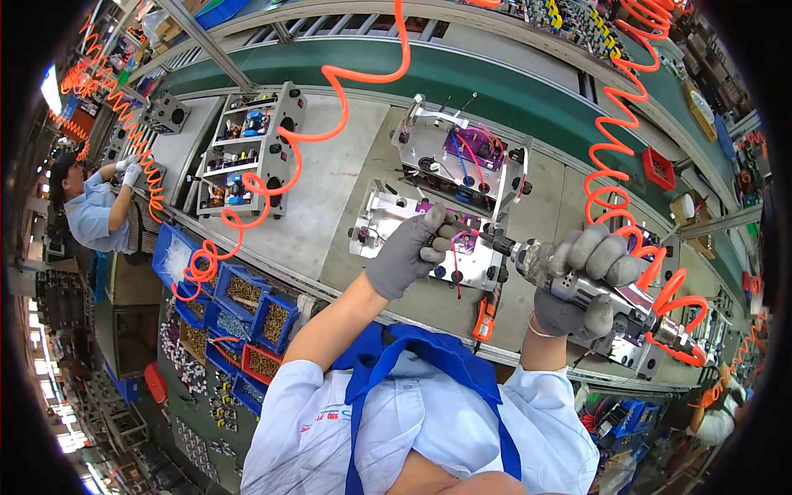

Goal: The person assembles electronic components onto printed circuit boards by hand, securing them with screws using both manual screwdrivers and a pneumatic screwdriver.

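My right hand [601, 257], in a grey glove, is wrapped round a silver pneumatic screwdriver [538, 262] whose bit points left. A coiled orange air hose runs from the tool's rear end. Close to the bit, my left hand [406, 254], also gloved, has thumb and fingers pinched together; whatever is between them is too small to make out. Beneath the hands lies a silver metal chassis [375, 219] with a purple circuit board, partly covered by my left hand. Just behind it sits a second open chassis [425, 124] with a purple board, red wires and blue connectors.
An orange-handled tool [485, 318] lies at the bench's front edge. Blue bins [272, 322] of screws stand front left. Stacked metal units [239, 157] are on the left bench. Coiled orange hoses [334, 78] hang overhead. A co-worker [103, 206] stands far left. Behind runs a green conveyor [322, 70].
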